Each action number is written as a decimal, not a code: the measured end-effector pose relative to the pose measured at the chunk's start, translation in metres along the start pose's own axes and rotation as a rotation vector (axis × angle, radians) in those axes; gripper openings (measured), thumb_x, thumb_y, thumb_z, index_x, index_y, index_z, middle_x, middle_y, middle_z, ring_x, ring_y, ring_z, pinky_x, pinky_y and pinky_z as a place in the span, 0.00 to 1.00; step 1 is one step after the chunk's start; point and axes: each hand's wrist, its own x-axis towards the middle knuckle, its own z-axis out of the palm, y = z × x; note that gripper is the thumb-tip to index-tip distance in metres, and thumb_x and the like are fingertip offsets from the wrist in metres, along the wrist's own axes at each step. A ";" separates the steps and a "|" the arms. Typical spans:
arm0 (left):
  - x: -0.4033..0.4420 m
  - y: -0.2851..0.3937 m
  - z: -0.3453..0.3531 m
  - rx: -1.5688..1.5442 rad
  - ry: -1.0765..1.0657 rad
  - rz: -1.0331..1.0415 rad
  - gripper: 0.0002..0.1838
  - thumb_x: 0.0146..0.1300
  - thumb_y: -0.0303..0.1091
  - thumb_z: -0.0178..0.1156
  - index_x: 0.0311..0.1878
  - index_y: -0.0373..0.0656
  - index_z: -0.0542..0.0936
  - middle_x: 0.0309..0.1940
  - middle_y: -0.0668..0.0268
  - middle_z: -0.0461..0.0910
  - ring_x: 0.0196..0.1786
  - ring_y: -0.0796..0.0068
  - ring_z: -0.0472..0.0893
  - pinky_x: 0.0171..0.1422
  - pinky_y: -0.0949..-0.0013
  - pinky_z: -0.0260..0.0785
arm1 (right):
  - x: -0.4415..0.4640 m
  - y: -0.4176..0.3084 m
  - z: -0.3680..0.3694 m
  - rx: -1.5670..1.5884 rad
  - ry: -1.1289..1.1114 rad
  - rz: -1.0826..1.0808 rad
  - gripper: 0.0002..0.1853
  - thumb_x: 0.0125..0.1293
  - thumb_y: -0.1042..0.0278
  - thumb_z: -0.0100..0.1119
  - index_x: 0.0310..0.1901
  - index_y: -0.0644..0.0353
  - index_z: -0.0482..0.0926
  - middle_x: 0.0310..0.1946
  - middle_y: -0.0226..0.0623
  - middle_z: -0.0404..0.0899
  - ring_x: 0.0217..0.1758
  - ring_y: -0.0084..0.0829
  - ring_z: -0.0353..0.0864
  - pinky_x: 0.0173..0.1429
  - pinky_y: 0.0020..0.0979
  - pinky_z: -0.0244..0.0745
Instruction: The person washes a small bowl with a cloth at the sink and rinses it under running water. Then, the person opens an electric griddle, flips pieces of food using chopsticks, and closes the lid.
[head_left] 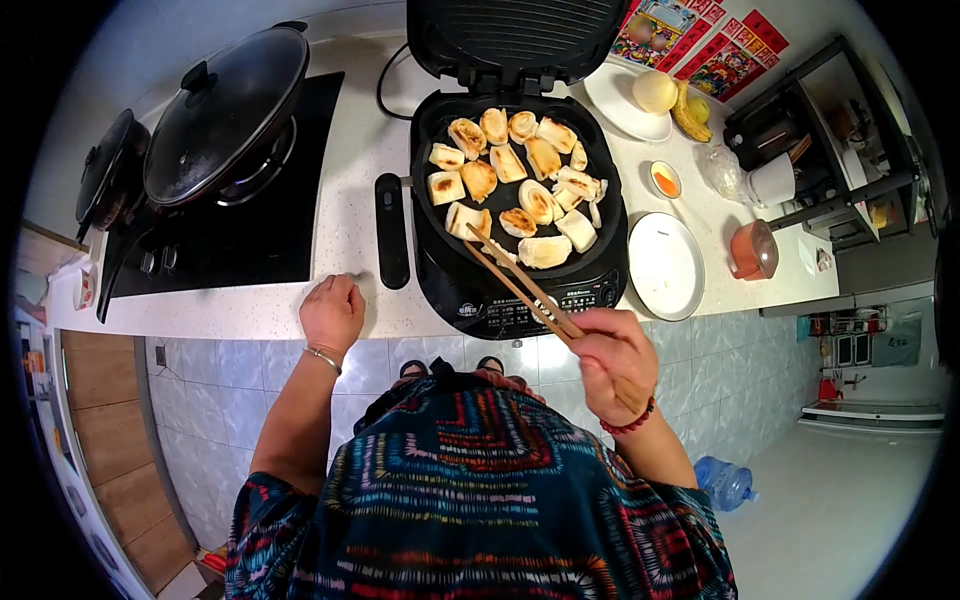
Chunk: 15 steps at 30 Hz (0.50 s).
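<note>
My right hand [615, 365] grips a pair of wooden chopsticks [520, 290], which reach up and left over the near rim of an electric griddle [418, 215]. Their tips are at a pale piece of food [466, 219] at the lower left; I cannot tell whether they pinch it. Several browned pieces that look like sliced bun [508, 163] lie spread over the round black plate. The griddle's lid [515, 40] stands raised behind it. My left hand [332, 312] rests on the counter's front edge, fingers curled in, left of the griddle's black handle [392, 232].
To the left, a lidded wok [235, 110] and a smaller lidded pan [108, 170] sit on the gas hob [265, 240]. At right are an oval white plate [668, 268], a small bowl with orange contents [664, 180], a reddish pot [752, 250], bananas [690, 112] and a black rack [830, 130].
</note>
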 end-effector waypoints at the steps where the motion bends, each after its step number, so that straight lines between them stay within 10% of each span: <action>1: 0.000 0.000 0.000 0.000 0.000 -0.001 0.03 0.48 0.30 0.55 0.24 0.44 0.71 0.22 0.61 0.73 0.27 0.59 0.75 0.31 0.62 0.68 | -0.001 0.000 -0.003 0.026 0.038 0.012 0.04 0.55 0.73 0.56 0.32 0.61 0.76 0.37 0.42 0.74 0.31 0.34 0.76 0.33 0.27 0.71; 15: 0.001 0.002 -0.002 0.004 -0.041 -0.019 0.03 0.49 0.30 0.54 0.25 0.44 0.71 0.23 0.61 0.74 0.28 0.59 0.75 0.32 0.62 0.69 | -0.005 0.033 -0.039 0.408 0.431 0.458 0.14 0.65 0.66 0.44 0.29 0.68 0.74 0.35 0.47 0.74 0.32 0.32 0.76 0.35 0.29 0.76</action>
